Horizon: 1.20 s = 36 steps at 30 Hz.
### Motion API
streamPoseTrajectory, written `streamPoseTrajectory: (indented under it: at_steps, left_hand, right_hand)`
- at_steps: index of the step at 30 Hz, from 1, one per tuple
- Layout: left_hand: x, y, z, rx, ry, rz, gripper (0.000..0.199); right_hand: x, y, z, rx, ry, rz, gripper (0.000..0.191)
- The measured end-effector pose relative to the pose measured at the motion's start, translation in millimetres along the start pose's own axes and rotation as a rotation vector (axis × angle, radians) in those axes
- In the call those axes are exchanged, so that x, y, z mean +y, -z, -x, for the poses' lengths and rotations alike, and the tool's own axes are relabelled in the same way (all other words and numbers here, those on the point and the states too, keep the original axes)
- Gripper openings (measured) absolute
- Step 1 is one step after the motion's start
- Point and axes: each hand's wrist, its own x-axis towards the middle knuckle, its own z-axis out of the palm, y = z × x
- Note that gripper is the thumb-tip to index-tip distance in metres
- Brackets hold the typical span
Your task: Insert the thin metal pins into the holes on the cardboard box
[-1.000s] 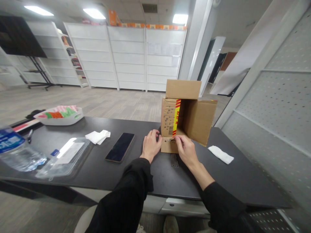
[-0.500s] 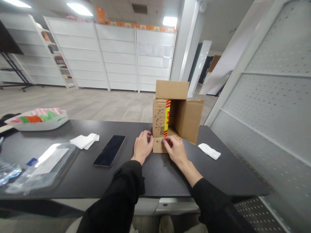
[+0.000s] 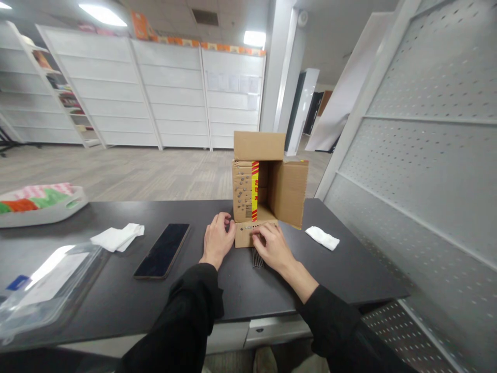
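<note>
A cardboard box stands open toward me on the dark table, with small round spots on its front flap and a yellow and red tape strip. Its lower flap lies forward, with a row of small holes or dots. My left hand rests at that flap's left edge, fingers curled; whatever its fingertips hold, if anything, is hidden. Over the right part of the flap is my right hand, thumb and index finger pinched on something I cannot make out. Several thin dark rods lie just below the flap, beside my right hand.
Left of my hands lie a black phone, white tissues and a clear plastic case. A white basket with colourful cloth sits far left. Another folded tissue is right of the box.
The view has turned slightly right, so everything appears further left. My right hand has come down a little on the lower flap, uncovering more dots. My left hand stays at the flap's edge.
</note>
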Motion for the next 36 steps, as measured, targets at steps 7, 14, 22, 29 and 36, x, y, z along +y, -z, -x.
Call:
streamPoseTrajectory:
  at_steps: [7,14,22,29,36]
  left_hand:
    - [-1,-0.4,0,-0.001,0.001,0.012,0.013]
    - [-3,-2.0,-1,0.007,-0.005,0.009,0.014]
    - [-4,-2.3,-1,0.013,-0.006,0.007,0.013]
    - [-4,-2.0,-1,0.007,-0.007,-0.007,0.014]
    - [-4,-2.1,-1,0.009,-0.013,-0.028,0.015]
  right_hand:
    - [-6,27,18,-0.151,0.02,-0.012,0.013]
    - [0,32,38,-0.207,0.107,-0.033,0.033]
    - [-5,29,38,-0.237,0.181,0.003,0.038]
    - [-7,27,38,-0.249,0.189,0.022,0.034]
    - [-7,26,37,-0.232,0.23,0.017,0.03]
